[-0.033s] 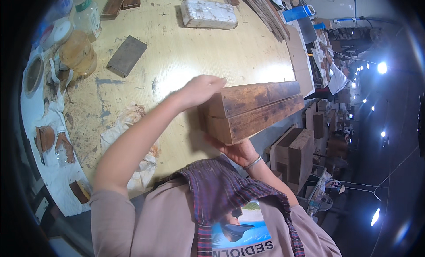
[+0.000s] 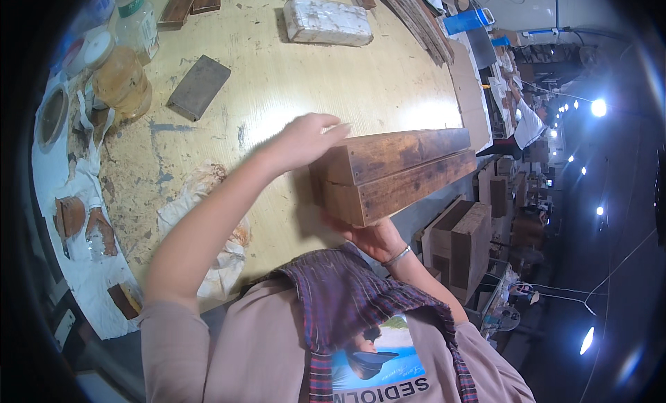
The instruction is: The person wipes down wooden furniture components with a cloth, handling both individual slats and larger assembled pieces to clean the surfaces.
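A long brown-stained wooden box (image 2: 409, 170), with a groove along its side, is tilted over the table's near right part. My right hand (image 2: 374, 238), a bracelet at its wrist, grips the box from below at its near left end; some of its fingers are hidden beneath the wood. At the box's upper left corner is my left hand (image 2: 309, 140), palm down. Its fingers reach toward the top edge with a gap between them, and I see nothing in them. Whether they touch the wood I cannot tell.
On the pale, stained table (image 2: 277, 77) lie a dark flat block (image 2: 199, 88), a white wrapped block (image 2: 327, 22) and a crumpled stained cloth (image 2: 225, 264). Jars and bottles (image 2: 123, 84) crowd the left edge. Wooden strips (image 2: 416, 24) lie at the back; brown boxes (image 2: 461, 243) stand at right.
My left hand has shifted slightly left, back from the box's top edge, and its fingers have spread a little. The box and my right hand stay in place.
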{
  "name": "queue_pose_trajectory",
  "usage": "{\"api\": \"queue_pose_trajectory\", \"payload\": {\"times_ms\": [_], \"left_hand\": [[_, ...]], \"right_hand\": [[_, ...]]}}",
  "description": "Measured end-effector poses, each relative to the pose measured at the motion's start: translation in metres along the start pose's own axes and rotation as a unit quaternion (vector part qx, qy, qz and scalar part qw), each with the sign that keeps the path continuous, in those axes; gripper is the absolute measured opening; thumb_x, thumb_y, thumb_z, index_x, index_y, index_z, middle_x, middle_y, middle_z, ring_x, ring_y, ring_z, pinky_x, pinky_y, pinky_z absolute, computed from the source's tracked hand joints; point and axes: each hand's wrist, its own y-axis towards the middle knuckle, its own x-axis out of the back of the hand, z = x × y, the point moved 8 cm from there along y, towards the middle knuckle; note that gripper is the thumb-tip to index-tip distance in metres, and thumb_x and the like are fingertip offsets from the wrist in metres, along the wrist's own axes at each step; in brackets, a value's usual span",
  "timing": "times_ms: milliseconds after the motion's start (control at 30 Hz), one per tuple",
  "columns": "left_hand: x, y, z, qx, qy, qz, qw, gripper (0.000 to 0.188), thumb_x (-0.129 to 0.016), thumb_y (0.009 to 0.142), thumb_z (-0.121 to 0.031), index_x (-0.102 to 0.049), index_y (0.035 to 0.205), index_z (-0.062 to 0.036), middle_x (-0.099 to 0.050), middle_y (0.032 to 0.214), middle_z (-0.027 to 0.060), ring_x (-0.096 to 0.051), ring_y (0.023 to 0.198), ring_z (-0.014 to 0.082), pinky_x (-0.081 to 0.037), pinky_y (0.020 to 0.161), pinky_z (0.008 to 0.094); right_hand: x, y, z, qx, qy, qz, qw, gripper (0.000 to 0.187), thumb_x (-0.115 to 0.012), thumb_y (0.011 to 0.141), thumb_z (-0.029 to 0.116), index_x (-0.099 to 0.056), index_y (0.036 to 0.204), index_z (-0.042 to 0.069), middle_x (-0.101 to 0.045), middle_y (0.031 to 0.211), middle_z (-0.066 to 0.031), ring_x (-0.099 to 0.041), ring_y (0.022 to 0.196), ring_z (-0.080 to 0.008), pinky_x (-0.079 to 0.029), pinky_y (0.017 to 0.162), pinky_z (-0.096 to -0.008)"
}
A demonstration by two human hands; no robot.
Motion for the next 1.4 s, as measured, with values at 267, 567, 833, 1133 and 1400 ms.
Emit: {"api": "queue_pose_trajectory", "payload": {"times_ms": [267,567,833,1133,1400], "left_hand": [[0.071,-0.149,-0.027,0.061,0.377,-0.036,0.923,0.029,-0.073,0.079,-0.027,-0.069,0.09,-0.0003,-0.066,0.088,0.0134,-0.064,0.087,0.03,-0.05,0.076,0.0399],[0.073,-0.192,-0.039,-0.022,0.314,-0.204,0.927,0.011,-0.073,0.074,-0.004,-0.063,0.076,-0.0014,-0.056,0.075,0.0124,-0.061,0.079,0.0292,-0.047,0.07,0.0398],[0.094,-0.195,-0.119,-0.187,0.077,-0.268,0.942,0.007,-0.067,0.08,0.005,-0.061,0.08,0.0014,-0.056,0.076,0.0084,-0.056,0.074,0.023,-0.046,0.068,0.033],[0.131,-0.224,-0.091,-0.127,0.024,-0.405,0.905,0.011,-0.059,0.098,-0.006,-0.057,0.089,0.001,-0.055,0.074,0.0015,-0.048,0.066,0.006,-0.041,0.061,0.023],[0.082,-0.236,-0.143,-0.3,0.326,-0.395,0.805,0.043,-0.081,0.069,-0.018,-0.059,0.104,-0.007,-0.063,0.111,0.0139,-0.058,0.109,0.0326,-0.042,0.101,0.0453]], "right_hand": [[0.052,-0.037,-0.011,-0.051,-0.151,-0.023,0.987,0.046,-0.057,0.094,0.012,-0.051,0.137,-0.003,-0.06,0.133,-0.0216,-0.055,0.127,-0.0305,-0.041,0.111,-0.041],[-0.114,-0.083,0.042,0.04,-0.541,0.27,0.795,0.048,-0.062,0.091,0.012,-0.053,0.136,-0.001,-0.061,0.132,-0.0161,-0.056,0.125,-0.0251,-0.042,0.108,-0.0369],[-0.203,-0.02,0.053,0.227,-0.625,0.184,0.724,0.045,-0.072,0.083,0.016,-0.063,0.122,-0.002,-0.07,0.105,-0.0157,-0.065,0.096,-0.0213,-0.051,0.089,-0.035],[-0.202,0.0,0.117,0.176,-0.329,0.162,0.914,0.01,-0.063,0.092,0.005,-0.066,0.086,-0.002,-0.066,0.074,-0.003,-0.06,0.063,-0.0085,-0.049,0.059,-0.0225],[-0.211,0.011,0.115,0.108,-0.209,0.17,0.957,0.01,-0.058,0.095,0.006,-0.062,0.087,0.003,-0.064,0.077,-0.0029,-0.062,0.07,-0.0114,-0.051,0.067,-0.0247]]}}
